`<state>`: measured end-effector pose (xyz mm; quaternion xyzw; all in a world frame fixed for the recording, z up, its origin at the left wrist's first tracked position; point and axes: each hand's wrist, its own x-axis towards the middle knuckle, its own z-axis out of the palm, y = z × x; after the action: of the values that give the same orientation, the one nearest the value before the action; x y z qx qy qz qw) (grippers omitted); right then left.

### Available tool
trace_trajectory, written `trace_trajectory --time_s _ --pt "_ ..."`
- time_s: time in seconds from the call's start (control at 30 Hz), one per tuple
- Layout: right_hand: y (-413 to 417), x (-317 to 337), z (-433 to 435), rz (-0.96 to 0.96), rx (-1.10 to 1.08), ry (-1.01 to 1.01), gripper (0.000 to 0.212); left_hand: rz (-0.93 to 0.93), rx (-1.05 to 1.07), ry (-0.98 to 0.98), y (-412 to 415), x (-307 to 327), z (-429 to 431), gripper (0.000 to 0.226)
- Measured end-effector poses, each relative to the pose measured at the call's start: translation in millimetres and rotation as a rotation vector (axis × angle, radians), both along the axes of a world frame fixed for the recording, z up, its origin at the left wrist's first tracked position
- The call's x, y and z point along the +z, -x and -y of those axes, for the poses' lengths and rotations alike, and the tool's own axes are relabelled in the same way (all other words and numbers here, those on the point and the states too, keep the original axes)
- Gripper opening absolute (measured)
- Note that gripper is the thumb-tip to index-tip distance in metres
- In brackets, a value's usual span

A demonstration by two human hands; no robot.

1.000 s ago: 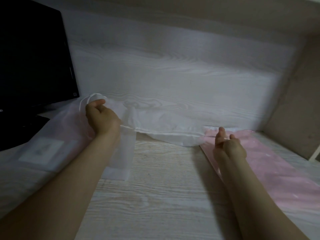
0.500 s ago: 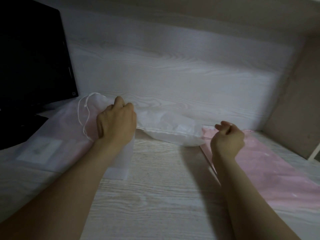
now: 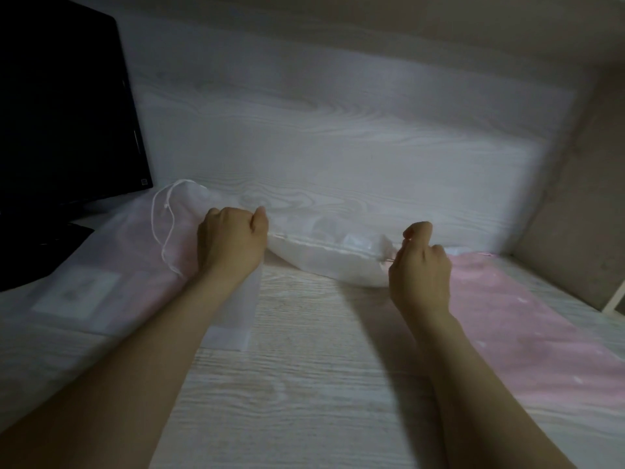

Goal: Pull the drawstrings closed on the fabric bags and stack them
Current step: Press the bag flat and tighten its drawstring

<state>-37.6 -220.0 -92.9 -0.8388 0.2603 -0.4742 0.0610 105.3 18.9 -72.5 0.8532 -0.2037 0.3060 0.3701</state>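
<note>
Fabric drawstring bags, three in view on the pale wood-grain desk top (image 3: 304, 401), listed by size.

1. Translucent white flat fabric bag (image 3: 101, 265): lying flat at the left, partly under the left forearm. Judged very light and limp.
2. Pink flat fabric bag (image 3: 541, 350): lying flat at the right, just beside the right wrist. Untouched by either hand.
3. White sheer fabric bag (image 3: 324, 265): stretched sideways between both hands, close to the back panel, with its lower edge sagging onto the desk. Judged thin, soft and nearly weightless, with no stiffness of its own. Likely to slide on the smooth wood and to bunch rather than fold.
4. Left hand (image 3: 231, 247): fist closed round the left end of the bag mouth, knuckles up.
5. Right hand (image 3: 421, 269): fingers curled and pinching at the right end of the mouth. Cord or cloth in the pinch: cannot tell.
6. Hemmed mouth channel (image 3: 321, 246): taut seam running from hand to hand.
7. Thin white cord loop (image 3: 159, 225): lying slack on the left bag, near its top end.

Handling: take hold at the cord ends, not the sheer panel. Anchor the hem with one hand and draw the cord with the other. Pull steadily, since fine mesh may snag or tear. Stack flat.
</note>
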Motion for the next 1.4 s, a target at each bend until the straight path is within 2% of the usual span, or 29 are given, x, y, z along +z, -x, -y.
trace_trajectory --time_s 0.1,0.2,0.23,0.3,0.33,0.4,0.47,0.57,0.7,0.8,0.9,1.0,1.17,1.27,1.4 --pt "9.3 0.2 11.8 -0.084 -0.214 -0.022 0.044 -0.049 0.16 -0.017 -4.8 -1.1 -6.3 0.057" --pt "10.6 -5.7 14.2 -0.216 -0.283 -0.141 0.048 0.052 0.197 -0.005 -0.1 -1.0 -7.1 0.057" --pt "10.4 -5.3 10.9 -0.248 -0.27 -0.165 0.041 0.061 0.152 -0.015 2.1 -1.1 -5.2 0.056" --pt "8.4 -5.0 7.3 -0.283 -0.263 -0.174 0.011 0.005 0.082 -0.083 7.3 -0.6 -0.4 0.057" --pt "6.5 -5.9 7.9 -0.285 -0.255 -0.173 0.015 -0.026 0.076 -0.118 9.9 0.0 2.1 0.058" --pt "4.7 -5.2 3.6 -0.274 -0.222 -0.187 0.045 -0.06 0.091 -0.137 13.5 1.8 5.4 0.06" --pt "1.7 -3.4 -2.9 -0.203 -0.174 -0.199 0.053 -0.058 0.067 -0.088 15.4 1.3 7.6 0.053" --pt "-1.5 0.0 -11.8 -0.14 -0.095 -0.183 0.049 0.029 0.011 -0.012 16.2 -4.1 7.5 0.041" --pt "-1.1 -2.1 -15.1 -0.182 -0.071 0.01 0.033 0.145 0.047 -0.206 23.3 -7.5 6.6 0.036" --pt "2.4 0.4 -10.0 -0.257 -0.197 0.024 0.024 0.264 0.073 -0.174 27.6 -6.1 4.5 0.045" --pt "8.3 5.0 -2.6 -0.242 -0.357 -0.055 0.022 0.227 0.113 -0.199 20.9 -4.0 0.5 0.055" --pt "8.1 2.6 0.3 -0.243 -0.421 -0.107 0.022 0.202 0.166 -0.222 14.1 -4.4 0.5 0.052" --pt "7.3 -5.4 7.2 -0.226 -0.379 -0.134 0.036 0.281 0.089 -0.264 5.7 -14.6 4.0 0.042" --pt "4.0 -3.3 1.3 -0.187 -0.303 -0.239 0.046 0.219 0.023 -0.263 11.7 -12.5 9.9 0.05" --pt "5.2 -0.8 -3.5 -0.308 -0.218 -0.323 0.03 0.08 -0.039 -0.415 18.8 -16.0 11.6 0.046"
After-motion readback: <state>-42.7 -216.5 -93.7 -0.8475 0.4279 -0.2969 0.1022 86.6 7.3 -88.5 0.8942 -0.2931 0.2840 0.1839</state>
